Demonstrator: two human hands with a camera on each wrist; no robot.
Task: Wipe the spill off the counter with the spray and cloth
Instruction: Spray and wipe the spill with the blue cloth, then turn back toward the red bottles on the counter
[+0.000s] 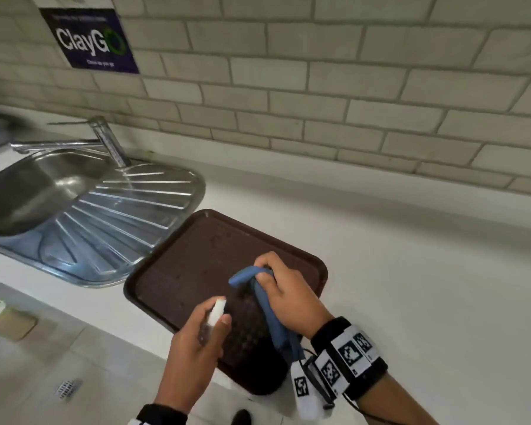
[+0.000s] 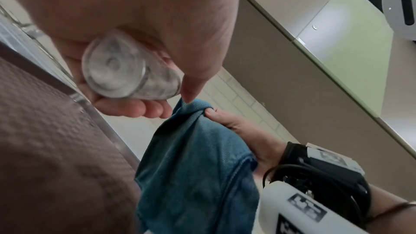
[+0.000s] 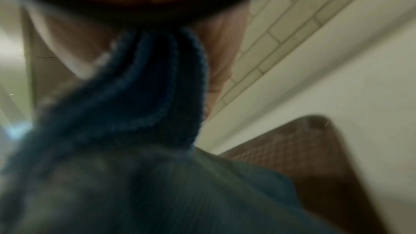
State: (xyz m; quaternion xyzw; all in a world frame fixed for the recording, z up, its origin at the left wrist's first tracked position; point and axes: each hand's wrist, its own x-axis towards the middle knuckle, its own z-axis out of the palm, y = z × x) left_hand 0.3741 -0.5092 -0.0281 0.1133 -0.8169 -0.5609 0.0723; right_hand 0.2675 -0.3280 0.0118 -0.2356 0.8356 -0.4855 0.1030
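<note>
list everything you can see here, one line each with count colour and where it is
spray bottle: 1, clear with white nozzle, held in left hand over the tray
cloth: 1, blue, held in right hand above the tray
tray: 1, brown, on the counter right of the sink
counter: 1, white, along the wall
sink: 1, steel, with drainboard, left
tap: 1, chrome, behind the sink
sign: 1, dark blue, on the tiled wall
left hand: 1, grips the bottle
right hand: 1, grips the cloth, marker band on wrist
</note>
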